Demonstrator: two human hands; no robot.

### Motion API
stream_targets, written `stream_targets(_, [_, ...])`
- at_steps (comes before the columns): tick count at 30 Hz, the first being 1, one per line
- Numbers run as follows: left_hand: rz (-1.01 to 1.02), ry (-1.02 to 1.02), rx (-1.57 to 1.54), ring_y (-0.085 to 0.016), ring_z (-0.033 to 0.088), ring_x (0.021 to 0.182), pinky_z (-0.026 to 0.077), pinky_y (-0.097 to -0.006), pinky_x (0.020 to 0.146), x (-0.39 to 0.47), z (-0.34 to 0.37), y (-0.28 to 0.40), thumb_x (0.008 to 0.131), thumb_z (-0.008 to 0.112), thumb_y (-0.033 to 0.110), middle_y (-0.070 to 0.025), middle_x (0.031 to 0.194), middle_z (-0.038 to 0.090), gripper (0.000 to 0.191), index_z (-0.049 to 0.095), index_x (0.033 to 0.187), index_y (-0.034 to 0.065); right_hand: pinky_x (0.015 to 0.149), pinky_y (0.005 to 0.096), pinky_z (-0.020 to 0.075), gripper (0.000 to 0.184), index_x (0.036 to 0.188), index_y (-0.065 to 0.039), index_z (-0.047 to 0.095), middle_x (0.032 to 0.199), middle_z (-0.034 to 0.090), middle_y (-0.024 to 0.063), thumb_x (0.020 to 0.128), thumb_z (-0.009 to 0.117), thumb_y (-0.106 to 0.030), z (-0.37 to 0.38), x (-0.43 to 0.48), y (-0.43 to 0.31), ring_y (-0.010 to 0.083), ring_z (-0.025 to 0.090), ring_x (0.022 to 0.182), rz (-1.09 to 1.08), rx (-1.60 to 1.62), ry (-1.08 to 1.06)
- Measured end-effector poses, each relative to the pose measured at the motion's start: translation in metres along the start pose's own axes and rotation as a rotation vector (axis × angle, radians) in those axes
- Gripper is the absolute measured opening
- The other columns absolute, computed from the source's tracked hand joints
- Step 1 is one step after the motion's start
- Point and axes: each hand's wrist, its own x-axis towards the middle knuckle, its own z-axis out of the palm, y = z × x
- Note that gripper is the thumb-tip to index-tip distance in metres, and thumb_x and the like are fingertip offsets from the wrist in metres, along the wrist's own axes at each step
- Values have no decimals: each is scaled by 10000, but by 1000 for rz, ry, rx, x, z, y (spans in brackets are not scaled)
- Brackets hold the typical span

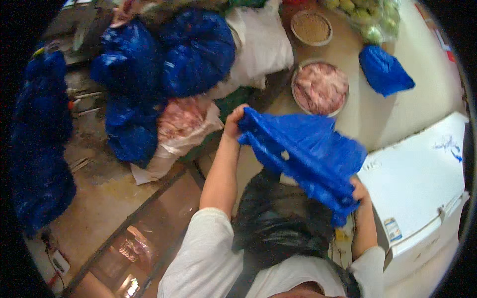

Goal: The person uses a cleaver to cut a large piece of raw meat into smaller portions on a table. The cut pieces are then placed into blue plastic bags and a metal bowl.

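Note:
A blue plastic bag [311, 145] is stretched between my two hands in front of my body. My left hand [235, 120] grips its upper left corner, and my right hand [360, 192] grips the lower right end. Folds run along its near edge, where small gaps or holes show. Just beyond the bag stands a round tub of raw pinkish meat [321, 87], its near rim close to the blue plastic. Left of my left hand, more raw meat [182, 115] lies in an open white sack [169, 158]. The bag hides part of my dark apron [283, 223].
Filled blue bags [199, 52] and a white sack [261, 44] crowd the upper left. Beyond the meat tub are a tub of brown contents [311, 28], a smaller blue bag [385, 70] and bagged green produce [372, 22]. A white chest-like appliance [417, 178] stands at right.

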Motion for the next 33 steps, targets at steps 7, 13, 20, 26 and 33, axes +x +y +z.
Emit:
stream_targets(7, [-170, 78, -208, -325, 636, 1094, 482, -496, 1015, 21, -79, -116, 882, 708, 393, -124, 1153, 698, 460, 649, 1200, 66, 972, 394, 487, 796, 1297, 1, 596, 1236, 670, 149, 691, 836, -455, -56, 122, 67, 258, 635, 1134, 414, -463, 292])
stream_targets(13, [-271, 435, -112, -350, 631, 1120, 473, -514, 1021, 53, -138, -173, 921, 664, 421, -139, 1206, 689, 475, 653, 1218, 51, 1008, 412, 480, 982, 1373, 28, 531, 1337, 614, 197, 649, 869, -544, -83, 178, 105, 310, 617, 1176, 522, -831, -89])
stream_targets(20, [-104, 454, 1201, -309, 661, 1016, 516, -439, 942, 108, -144, -86, 839, 757, 325, -93, 1080, 700, 444, 649, 1170, 50, 1005, 402, 500, 716, 1406, -1, 490, 1380, 566, 142, 909, 693, -475, -63, 230, 152, 258, 592, 1197, 536, -68, -245])
stream_targets(26, [748, 868, 1691, -406, 322, 1417, 249, -584, 1149, 112, -122, -177, 648, 867, 563, -240, 1524, 350, 1114, 328, 1491, 74, 911, 347, 531, 457, 1308, -48, 577, 1153, 688, 55, 1030, 540, -409, -60, 301, 188, 159, 653, 1016, 136, 396, 301])
stream_targets(33, [304, 998, 933, -376, 416, 1368, 321, -479, 1139, 123, -158, -280, 758, 809, 199, -217, 1469, 437, 912, 299, 1495, 27, 869, 289, 486, 394, 1250, -44, 634, 1077, 673, 4, 1036, 539, -361, -107, 346, 227, 99, 588, 943, -134, 130, 448])
